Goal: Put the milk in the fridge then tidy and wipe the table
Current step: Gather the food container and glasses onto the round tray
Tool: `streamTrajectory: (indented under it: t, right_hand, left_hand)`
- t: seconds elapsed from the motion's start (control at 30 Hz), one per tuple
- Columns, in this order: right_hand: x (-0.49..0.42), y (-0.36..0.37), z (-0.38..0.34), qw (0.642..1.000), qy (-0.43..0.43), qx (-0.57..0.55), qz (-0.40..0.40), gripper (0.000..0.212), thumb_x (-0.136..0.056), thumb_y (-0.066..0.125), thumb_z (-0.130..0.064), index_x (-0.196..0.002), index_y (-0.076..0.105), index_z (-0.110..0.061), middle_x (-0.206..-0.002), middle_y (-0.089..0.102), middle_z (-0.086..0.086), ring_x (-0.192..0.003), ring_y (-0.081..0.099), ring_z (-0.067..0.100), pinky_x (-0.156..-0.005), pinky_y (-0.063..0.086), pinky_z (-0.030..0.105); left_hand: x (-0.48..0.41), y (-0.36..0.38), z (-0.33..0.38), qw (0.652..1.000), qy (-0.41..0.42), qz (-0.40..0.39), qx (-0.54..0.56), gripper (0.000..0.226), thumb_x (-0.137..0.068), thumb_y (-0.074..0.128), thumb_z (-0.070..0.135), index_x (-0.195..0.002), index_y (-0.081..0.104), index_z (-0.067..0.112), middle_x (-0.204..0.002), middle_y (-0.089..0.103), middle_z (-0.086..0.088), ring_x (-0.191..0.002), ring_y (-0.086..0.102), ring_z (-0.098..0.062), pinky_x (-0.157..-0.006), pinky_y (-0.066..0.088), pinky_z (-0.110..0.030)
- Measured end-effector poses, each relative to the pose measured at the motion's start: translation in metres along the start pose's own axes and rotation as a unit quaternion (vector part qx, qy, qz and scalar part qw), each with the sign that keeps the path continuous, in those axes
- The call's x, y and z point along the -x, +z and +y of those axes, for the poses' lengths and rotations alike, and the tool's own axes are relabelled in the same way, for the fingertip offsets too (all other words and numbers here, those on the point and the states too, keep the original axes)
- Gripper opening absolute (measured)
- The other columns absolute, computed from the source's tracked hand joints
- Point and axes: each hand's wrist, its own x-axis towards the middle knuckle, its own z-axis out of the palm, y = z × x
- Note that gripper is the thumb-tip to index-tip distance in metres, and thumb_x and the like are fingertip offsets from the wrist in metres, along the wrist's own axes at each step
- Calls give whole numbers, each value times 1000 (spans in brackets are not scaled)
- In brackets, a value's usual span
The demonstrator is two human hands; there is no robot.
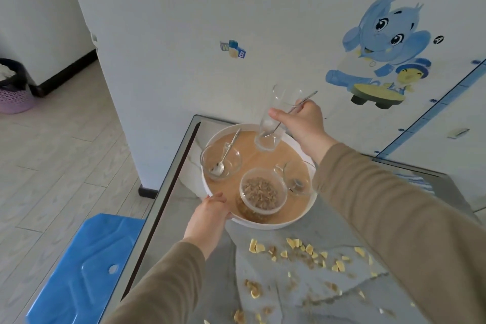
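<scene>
With no milk in sight, tidying looked half done: the right hand (pixel 302 123) was curled round a tall glass (pixel 273 123) and spoon (pixel 309 95) at the tray (pixel 297 219), the left hand (pixel 213 212) gripped its near rim, and crumbs (pixel 302 251) lay scattered on the unwiped table (pixel 236 284).

round white tray (pixel 265 224): glossy rim, matt tan wood-look floor. tall clear glass tumbler (pixel 268 139) at tray 12 o'clock. polished metal spoon (pixel 227 151) at 9 o'clock. grey marble-look tabletop (pixel 236 258): glossy.
</scene>
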Motion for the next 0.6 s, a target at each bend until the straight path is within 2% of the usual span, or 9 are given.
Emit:
streamTrajectory:
  t: [0.13,0.3,0.47,0.53,0.6]
  right_hand:
    - [0,20,22,999,22,23,-7,44,-70,78,-22,-65,34,-23,-65,40,-11,-60,40,1,-55,33,11]
    - [0,34,37,998,44,31,-16,44,-72,75,-22,-66,31,-23,-68,37,-9,-60,38,2,-52,30,16]
    - [-6,33,42,998,38,47,-7,46,-74,74,-22,-67,29,-24,-70,36,-10,-63,39,3,-54,29,12]
    - [-9,32,43,998,38,50,-4,37,-75,74,-23,-75,36,-20,-72,38,-11,-73,44,11,-54,29,12]
    - [-10,31,43,998,38,52,-9,37,-77,72,-23,-96,43,-10,-84,43,-10,-88,44,13,-54,30,17]
  left_hand:
    - [-3,9,-4,999,2,7,32,29,-96,42,13,-117,60,6,-131,54,-4,-142,23,-15,-109,19,-17]
    - [-5,13,-6,999,-7,-1,41,29,-96,44,12,-121,58,4,-136,50,-4,-143,18,-14,-110,16,-17]
    - [-2,13,-4,999,-4,14,45,29,-98,38,12,-118,57,5,-133,52,-3,-143,15,-11,-106,12,-12]
    - [-1,12,-2,999,-2,14,43,30,-98,38,11,-121,57,4,-134,51,-4,-143,16,-12,-108,13,-14]
    - [-1,11,-2,999,3,13,40,29,-97,39,10,-120,57,3,-133,52,-5,-143,16,-13,-109,14,-16]
